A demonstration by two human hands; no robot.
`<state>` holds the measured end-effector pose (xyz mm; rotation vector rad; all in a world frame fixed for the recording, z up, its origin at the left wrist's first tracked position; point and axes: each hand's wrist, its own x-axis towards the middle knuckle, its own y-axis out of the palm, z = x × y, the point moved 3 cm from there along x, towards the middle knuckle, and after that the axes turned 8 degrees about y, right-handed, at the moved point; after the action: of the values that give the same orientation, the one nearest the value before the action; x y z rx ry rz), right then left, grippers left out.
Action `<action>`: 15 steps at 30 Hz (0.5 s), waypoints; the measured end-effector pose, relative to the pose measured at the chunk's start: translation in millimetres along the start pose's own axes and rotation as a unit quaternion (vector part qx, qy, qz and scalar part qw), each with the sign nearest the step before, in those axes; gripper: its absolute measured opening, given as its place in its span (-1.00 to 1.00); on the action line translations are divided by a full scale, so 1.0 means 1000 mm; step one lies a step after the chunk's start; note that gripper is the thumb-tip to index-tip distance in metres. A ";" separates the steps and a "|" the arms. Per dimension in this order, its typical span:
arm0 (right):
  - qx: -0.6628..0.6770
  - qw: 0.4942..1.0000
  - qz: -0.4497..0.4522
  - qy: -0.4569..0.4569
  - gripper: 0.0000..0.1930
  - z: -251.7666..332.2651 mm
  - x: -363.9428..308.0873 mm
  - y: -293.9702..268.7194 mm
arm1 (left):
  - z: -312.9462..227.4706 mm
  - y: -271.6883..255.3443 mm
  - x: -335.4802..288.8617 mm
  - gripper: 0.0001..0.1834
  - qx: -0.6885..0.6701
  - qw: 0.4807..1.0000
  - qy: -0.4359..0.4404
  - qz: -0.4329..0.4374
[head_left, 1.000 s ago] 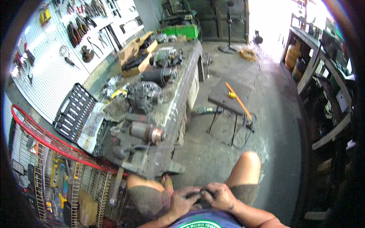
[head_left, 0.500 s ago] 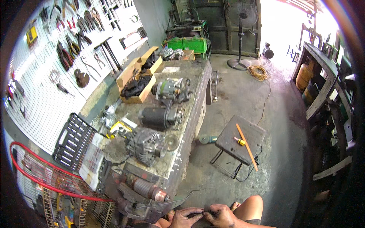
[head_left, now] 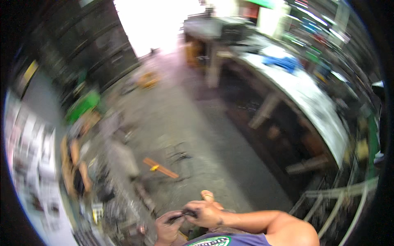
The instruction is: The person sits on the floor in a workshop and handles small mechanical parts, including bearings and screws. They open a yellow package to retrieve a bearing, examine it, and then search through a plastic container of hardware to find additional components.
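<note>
Both hands meet low in the view, in front of my body. My left hand has its fingers bent in a pinch. Touching or nearly touching it, my right hand has its fingers curled closed. Something dark shows at the fingertips between them, too blurred to name; it may be only dirt on the fingers. Beyond the hands, a flat orange strip and a small yellow piece lie on the dark stool, whose outline is smeared by motion.
On the left runs the cluttered workbench with an open cardboard box. A green crate and an orange cord coil are farther off. A long bench with a blue cloth and a pale metal rack stand right.
My view has swung to the right, so the workbench now lies at the far left and the right-hand bench shows. My hands stay together, now raised a little and farther left in view.
</note>
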<state>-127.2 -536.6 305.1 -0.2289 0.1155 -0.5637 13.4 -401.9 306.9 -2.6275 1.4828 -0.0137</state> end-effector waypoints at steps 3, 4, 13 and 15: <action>-0.010 0.996 -0.085 -0.007 -0.83 0.017 -0.039 -0.080 | -0.047 0.076 0.034 -0.79 -0.010 0.995 0.056 0.079; -0.010 0.993 -0.120 -0.016 -0.82 0.019 -0.058 -0.104 | -0.057 0.101 0.039 -0.78 -0.008 0.992 0.064 0.104; -0.017 0.951 -0.304 0.058 -0.78 0.049 -0.159 -0.203 | -0.119 0.235 0.071 -0.77 -0.028 0.929 0.118 0.350; -0.036 0.932 -0.354 0.071 -0.79 0.050 -0.173 -0.214 | -0.128 0.254 0.074 -0.77 -0.011 0.918 0.127 0.376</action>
<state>-374.1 -610.0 414.6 -0.3006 0.1959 -1.2997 -173.7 -607.9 400.9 -1.9425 2.4881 -0.2715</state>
